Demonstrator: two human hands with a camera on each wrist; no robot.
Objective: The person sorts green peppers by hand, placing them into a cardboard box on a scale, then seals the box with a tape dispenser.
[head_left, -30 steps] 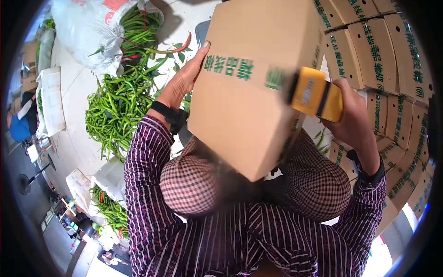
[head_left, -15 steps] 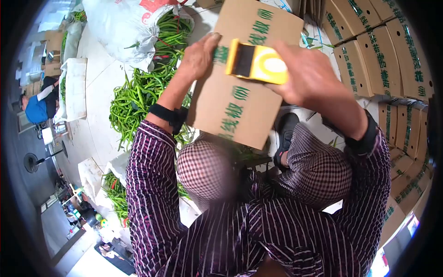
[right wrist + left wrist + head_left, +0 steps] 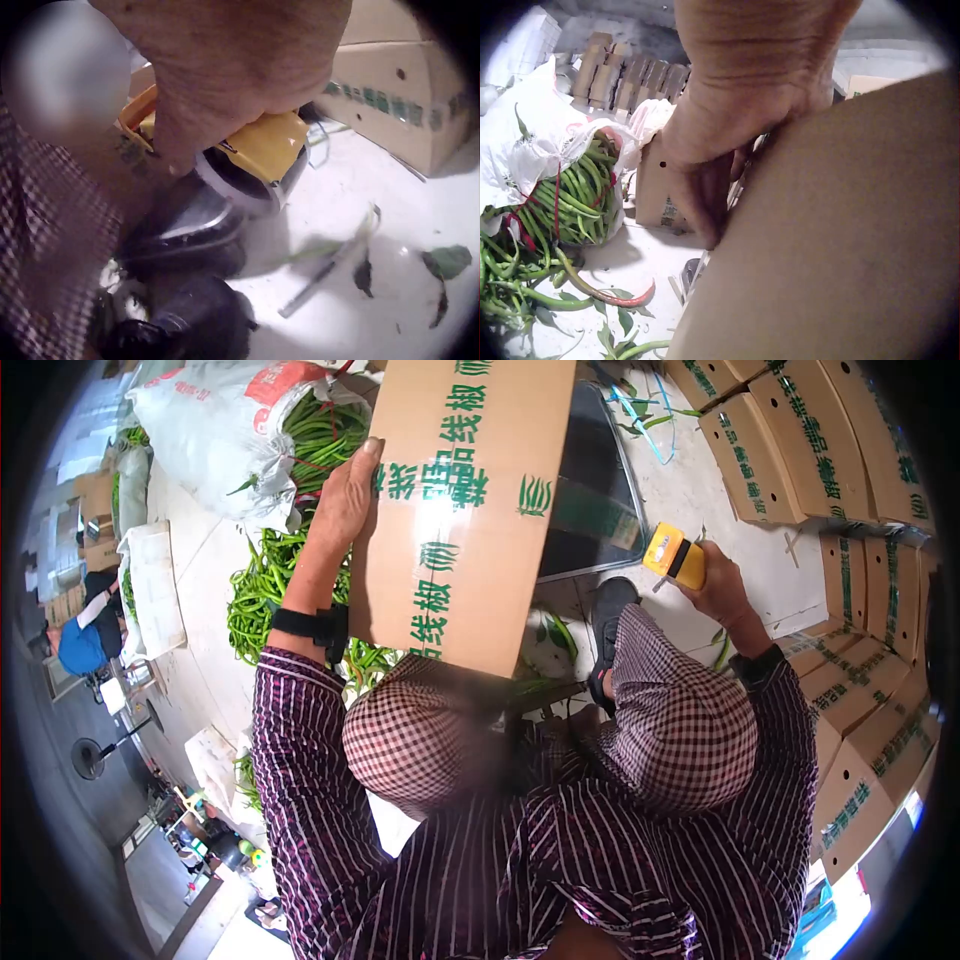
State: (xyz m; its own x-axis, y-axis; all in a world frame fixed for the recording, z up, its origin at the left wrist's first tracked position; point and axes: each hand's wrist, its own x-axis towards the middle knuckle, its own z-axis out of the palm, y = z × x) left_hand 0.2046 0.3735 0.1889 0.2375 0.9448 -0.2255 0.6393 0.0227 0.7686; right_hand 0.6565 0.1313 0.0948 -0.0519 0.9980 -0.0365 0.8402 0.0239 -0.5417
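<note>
A cardboard box [image 3: 455,575] printed with green characters is tilted up over the person's knees. The left hand [image 3: 345,500] holds its left edge, thumb on the upper face. In the left wrist view, the left fingers [image 3: 701,195] curl over the edge of the box [image 3: 840,247]. A glossy strip shines along the middle of the printed face. Apart from the box, at right, the right hand [image 3: 724,588] grips a yellow tape dispenser [image 3: 672,555] with a black band. The right wrist view has that dispenser [image 3: 270,150] under the palm, above a black shoe.
Green chilies [image 3: 262,585] lie heaped on the floor at left, below a white sack [image 3: 215,435] spilling more chilies. Printed boxes [image 3: 830,450] are stacked along the right. Behind the held box lies a dark, light-rimmed panel [image 3: 590,475]. Loose leaves [image 3: 448,262] and stems litter the floor.
The right hand with the tape dispenser swung left across the box, then drew away to the right, off it. The box has turned and shifted left, with the left hand still on its edge.
</note>
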